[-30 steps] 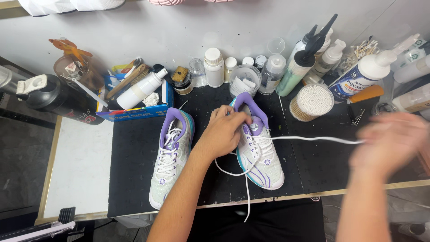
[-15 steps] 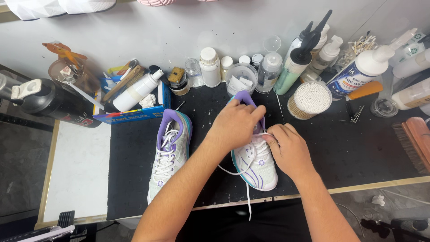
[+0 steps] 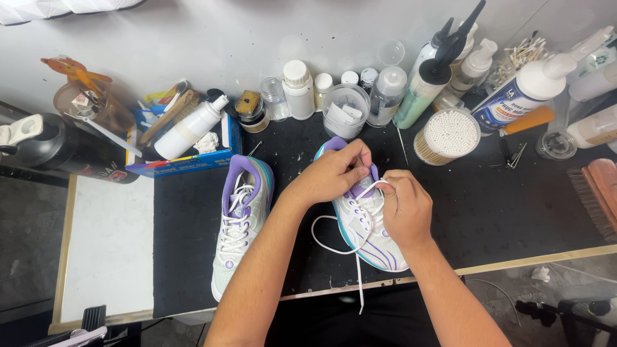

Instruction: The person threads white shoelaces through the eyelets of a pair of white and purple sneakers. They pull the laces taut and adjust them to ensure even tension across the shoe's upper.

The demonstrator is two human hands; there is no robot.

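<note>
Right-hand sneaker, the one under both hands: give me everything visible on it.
The sneaker is a low athletic shoe, pale grey-white mesh-like upper, purple curved stripes near the toe, purple tongue and collar, teal sole edge. It lies sole-down on the black mat, toe toward the person, heel toward the bottles. The left hand grips its tongue and collar; the right hand pinches the white lace at the upper eyelets. The lace is only partly done: a loose loop lies left of the shoe and one end hangs over the table edge.

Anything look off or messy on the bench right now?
Mostly tidy. The white lace of the shoe under both hands trails loose over the table's front edge. A white bottle lies tipped on its side in the blue box. Nothing looks spilled.
</note>
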